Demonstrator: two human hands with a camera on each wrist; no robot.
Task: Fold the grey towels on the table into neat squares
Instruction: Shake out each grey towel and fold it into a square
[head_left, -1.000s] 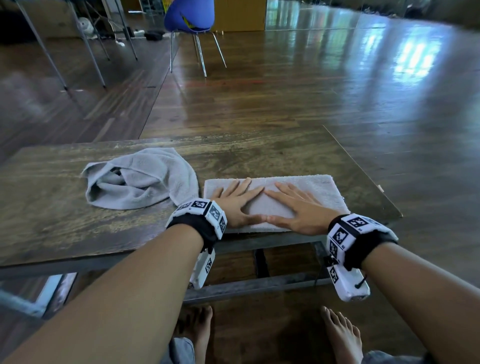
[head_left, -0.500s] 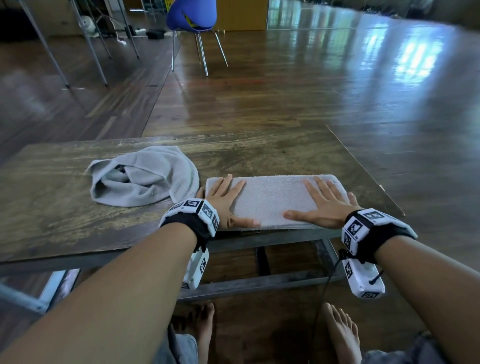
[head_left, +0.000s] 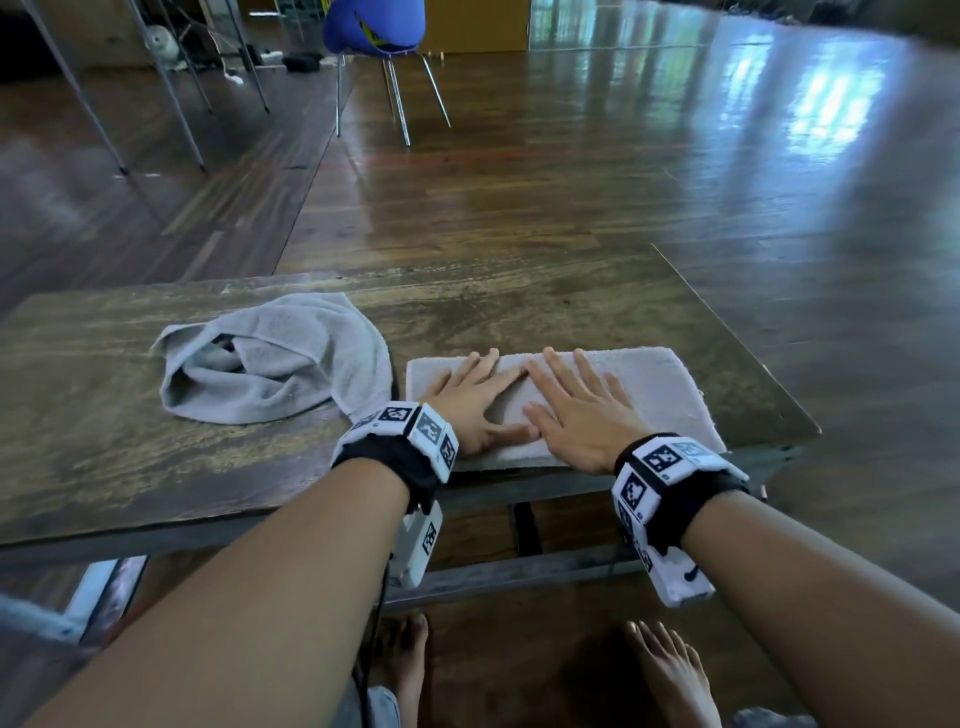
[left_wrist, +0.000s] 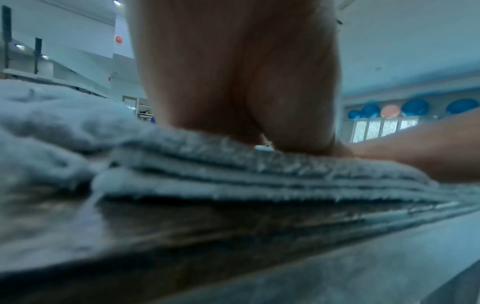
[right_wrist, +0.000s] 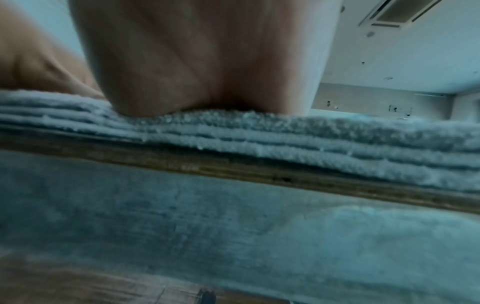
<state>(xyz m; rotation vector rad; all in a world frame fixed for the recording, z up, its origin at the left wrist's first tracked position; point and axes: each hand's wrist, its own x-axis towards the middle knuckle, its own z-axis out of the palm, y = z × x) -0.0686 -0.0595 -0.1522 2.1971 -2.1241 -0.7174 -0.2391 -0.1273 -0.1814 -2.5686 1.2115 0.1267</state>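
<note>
A folded grey towel (head_left: 660, 387) lies as a long rectangle at the table's near edge, right of centre. My left hand (head_left: 475, 397) and right hand (head_left: 576, 410) press flat on its left half, side by side, fingers straight and fingertips nearly touching. From the left wrist camera, the palm (left_wrist: 233, 82) bears down on the stacked layers of the folded towel (left_wrist: 233, 176). The right wrist camera likewise has the palm (right_wrist: 202, 61) pressing on the folded towel's layers (right_wrist: 285, 139). A second grey towel (head_left: 275, 358) lies crumpled on the table to the left.
The worn wooden table (head_left: 519, 306) ends just right of the folded towel. A blue chair (head_left: 374, 31) and metal legs (head_left: 171, 93) stand on the wood floor beyond. My bare feet (head_left: 670, 675) are under the table.
Half a second ago my hands were spread toward the two ends of the folded towel; both have slid back together over its left half.
</note>
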